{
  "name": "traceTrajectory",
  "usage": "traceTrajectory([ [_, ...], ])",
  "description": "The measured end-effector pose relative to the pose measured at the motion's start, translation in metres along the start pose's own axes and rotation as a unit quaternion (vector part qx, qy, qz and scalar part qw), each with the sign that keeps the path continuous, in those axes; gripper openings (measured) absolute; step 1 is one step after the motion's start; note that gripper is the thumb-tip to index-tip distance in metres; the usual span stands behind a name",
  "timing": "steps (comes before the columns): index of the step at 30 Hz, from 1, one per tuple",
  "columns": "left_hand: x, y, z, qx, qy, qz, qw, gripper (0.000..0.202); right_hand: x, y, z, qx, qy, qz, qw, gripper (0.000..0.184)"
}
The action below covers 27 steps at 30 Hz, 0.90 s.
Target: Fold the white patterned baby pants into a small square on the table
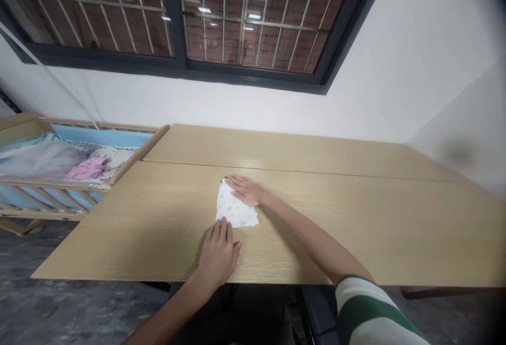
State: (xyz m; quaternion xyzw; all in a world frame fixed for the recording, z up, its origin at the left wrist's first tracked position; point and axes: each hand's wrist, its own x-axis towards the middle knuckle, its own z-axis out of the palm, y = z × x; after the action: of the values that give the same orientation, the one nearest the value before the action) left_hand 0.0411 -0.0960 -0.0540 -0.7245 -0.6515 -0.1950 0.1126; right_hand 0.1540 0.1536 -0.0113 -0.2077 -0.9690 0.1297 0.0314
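Observation:
A small white cloth [236, 212] with a faint pale print lies folded flat on the wooden table [158, 229]. Across its upper right part rests my right hand [245, 191], palm down with the fingers stretched toward the left. My left hand [220, 250] lies at the cloth's lower left corner, its fingertips touching the edge and its thumb out to the side. Neither hand grips the cloth. Part of the cloth's upper edge is hidden under my right fingers.
Left of the table stands a wooden crib [138, 150] with blue lining, holding a pink cloth [87, 168] and white netting [43, 157]. A seam runs along the tabletop toward the back. Beyond is a white wall with a dark-framed, barred window [253, 73].

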Motion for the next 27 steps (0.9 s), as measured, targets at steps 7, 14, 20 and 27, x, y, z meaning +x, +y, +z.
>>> traceTrajectory([
  [7, 0.025, -0.051, -0.015, -0.057, -0.072, 0.082, 0.992, 0.028, -0.016, -0.016, -0.005, -0.021, 0.099, 0.014, 0.995, 0.061],
  [14, 0.056, -0.094, -0.020, -0.231, -0.133, 0.098, 0.959, 0.027, -0.090, -0.043, -0.022, 0.104, 0.000, 0.006, 0.995, 0.082],
  [20, 0.116, -0.116, -0.023, -0.374, -0.172, -0.034, 0.911, 0.033, -0.086, -0.035, -0.017, 0.186, 0.049, 0.059, 0.980, 0.049],
  [27, 0.158, -0.125, 0.000, -0.420, -0.161, -0.077, 0.890, 0.045, -0.042, -0.006, 0.004, 0.260, 0.208, 0.212, 0.919, 0.037],
])
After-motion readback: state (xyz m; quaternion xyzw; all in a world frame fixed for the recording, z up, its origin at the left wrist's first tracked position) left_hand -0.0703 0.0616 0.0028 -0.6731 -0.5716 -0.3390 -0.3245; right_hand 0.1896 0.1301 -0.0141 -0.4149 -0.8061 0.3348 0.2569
